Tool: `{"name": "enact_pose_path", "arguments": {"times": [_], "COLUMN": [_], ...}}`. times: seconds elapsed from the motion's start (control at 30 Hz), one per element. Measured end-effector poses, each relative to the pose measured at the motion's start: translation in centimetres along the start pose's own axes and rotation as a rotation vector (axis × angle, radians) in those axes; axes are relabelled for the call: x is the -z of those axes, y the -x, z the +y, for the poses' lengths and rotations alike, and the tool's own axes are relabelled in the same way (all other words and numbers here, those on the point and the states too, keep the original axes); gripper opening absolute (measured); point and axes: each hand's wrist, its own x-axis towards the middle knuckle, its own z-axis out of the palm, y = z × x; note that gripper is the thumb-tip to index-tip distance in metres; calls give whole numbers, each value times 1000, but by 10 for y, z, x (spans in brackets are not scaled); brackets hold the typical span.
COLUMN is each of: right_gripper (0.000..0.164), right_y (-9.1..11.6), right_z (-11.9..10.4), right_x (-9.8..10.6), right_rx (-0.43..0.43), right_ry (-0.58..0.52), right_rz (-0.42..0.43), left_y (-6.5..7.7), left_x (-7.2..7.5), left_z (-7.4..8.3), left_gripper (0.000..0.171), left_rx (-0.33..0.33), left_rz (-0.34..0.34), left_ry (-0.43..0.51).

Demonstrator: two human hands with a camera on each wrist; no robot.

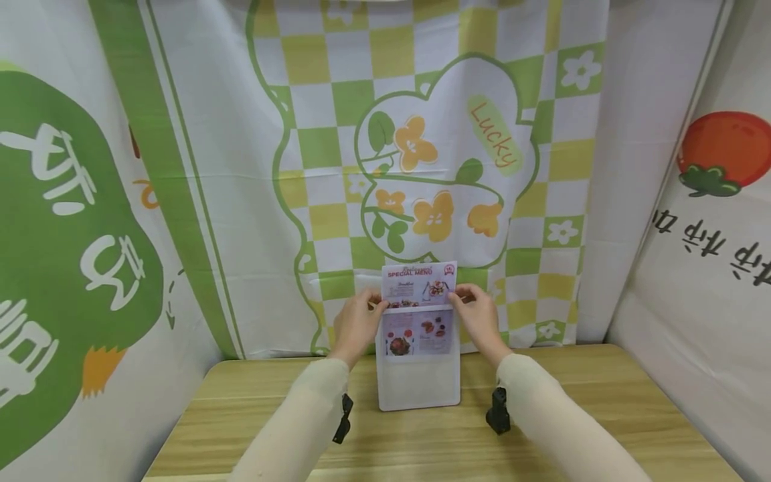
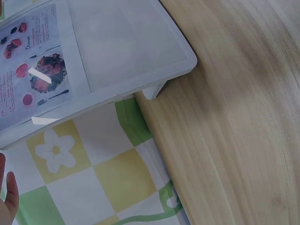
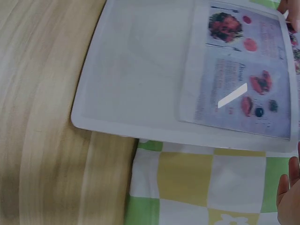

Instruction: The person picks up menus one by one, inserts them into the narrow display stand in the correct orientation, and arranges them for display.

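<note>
A printed menu sheet [image 1: 415, 284] headed "SPECIAL MENU" sits partly inside a white-framed display stand [image 1: 419, 388], its upper part sticking out above the frame. My left hand [image 1: 355, 323] pinches the sheet's left edge just over the frame's top. On the opposite edge, my right hand [image 1: 478, 318] pinches the sheet with thumb and fingers. Through the clear front, the lower menu [image 2: 33, 70] shows food pictures and text, with blank white panel [image 3: 136, 61] below it. A small foot [image 2: 153, 90] props the stand from behind.
The stand rests on a wood-grain table [image 1: 265, 415] near its back edge. Behind hangs a green and yellow checked cloth [image 1: 349, 100] with flowers and "Lucky". Printed cloths with a green shape [image 1: 66, 234] and a tomato [image 1: 723, 150] flank the sides.
</note>
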Motion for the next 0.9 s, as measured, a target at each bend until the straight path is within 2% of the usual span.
{"name": "enact_pose_path", "arguments": {"times": [0.17, 0.43, 0.67, 0.9], "right_gripper": [25, 21, 21, 23], "right_y": [-4, -2, 3, -2], "right_z": [-5, -1, 4, -3], "right_x": [2, 3, 3, 3], "right_rx": [0, 28, 12, 27], "right_ry": [-21, 2, 19, -23], "right_rz": [9, 4, -15, 9], "left_y": [0, -5, -7, -2], "left_x": [-2, -2, -2, -6], "left_z": [-1, 9, 15, 10], "left_gripper": [18, 30, 30, 23], "left_rx": [6, 38, 12, 9], "left_rz": [0, 42, 68, 76], "left_ry": [-7, 96, 92, 76]}}
